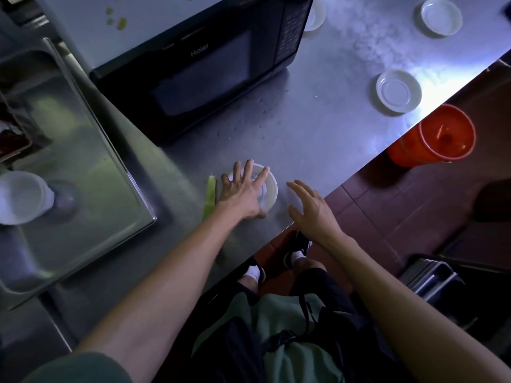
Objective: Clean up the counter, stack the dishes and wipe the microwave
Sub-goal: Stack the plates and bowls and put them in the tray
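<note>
My left hand (243, 189) lies spread over a small white saucer (269, 189) near the front edge of the steel counter (318, 128), fingers splayed across its rim. My right hand (309, 205) hovers open just right of the saucer, holding nothing. A black microwave (199, 70) stands behind them with yellow-green splatter on its white top (119, 22). A second white saucer (398, 91) sits to the right, another (441, 16) at the far right, and one (315, 15) peeks out behind the microwave. A green vegetable strip (210, 196) lies left of my left hand.
A steel sink (60, 150) at the left holds a clear plastic container (23, 197). Small crumbs (249, 125) dot the counter before the microwave. On the tiled floor beyond the counter edge stand an orange bucket (434, 136) and a metal rack (431, 277).
</note>
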Demonstrator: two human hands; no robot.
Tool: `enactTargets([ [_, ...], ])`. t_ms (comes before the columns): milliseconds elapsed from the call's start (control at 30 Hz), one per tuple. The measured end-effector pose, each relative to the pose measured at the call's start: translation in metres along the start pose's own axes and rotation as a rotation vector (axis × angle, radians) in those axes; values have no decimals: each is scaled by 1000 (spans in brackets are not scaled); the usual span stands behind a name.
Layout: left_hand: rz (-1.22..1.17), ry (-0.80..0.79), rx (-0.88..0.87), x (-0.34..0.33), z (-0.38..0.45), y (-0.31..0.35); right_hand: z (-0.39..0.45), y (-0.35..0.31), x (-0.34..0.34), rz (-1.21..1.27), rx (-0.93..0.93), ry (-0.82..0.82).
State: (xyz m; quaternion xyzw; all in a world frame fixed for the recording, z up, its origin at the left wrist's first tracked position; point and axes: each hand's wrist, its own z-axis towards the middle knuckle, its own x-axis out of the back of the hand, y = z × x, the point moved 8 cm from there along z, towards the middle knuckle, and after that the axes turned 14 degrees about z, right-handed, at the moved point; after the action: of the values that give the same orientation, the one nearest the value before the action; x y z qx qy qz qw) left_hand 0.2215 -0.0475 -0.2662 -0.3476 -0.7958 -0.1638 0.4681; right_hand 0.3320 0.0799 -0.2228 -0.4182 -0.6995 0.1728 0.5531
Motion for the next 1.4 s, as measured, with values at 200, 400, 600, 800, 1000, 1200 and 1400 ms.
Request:
enactTargets([
  [200,-26,65,-2,38,15,15,25,21,35,4,-36,7],
  [400,-6,115,30,77,57,37,71,56,89,11,-59,11],
  [600,15,54,42,116,119,75,124,103,161,-24,-81,33],
  [800,17,33,52,165,187,118,180,153,234,-102,-79,31],
  [1000,-9,10,99,189,232,147,229,192,281,-216,-74,-31],
  [1200,-16,-33,139,194,251,162,262,210,289,-288,-44,-110],
  [1400,-21,-36,167,190,255,170,279,211,297,-349,28,-48],
])
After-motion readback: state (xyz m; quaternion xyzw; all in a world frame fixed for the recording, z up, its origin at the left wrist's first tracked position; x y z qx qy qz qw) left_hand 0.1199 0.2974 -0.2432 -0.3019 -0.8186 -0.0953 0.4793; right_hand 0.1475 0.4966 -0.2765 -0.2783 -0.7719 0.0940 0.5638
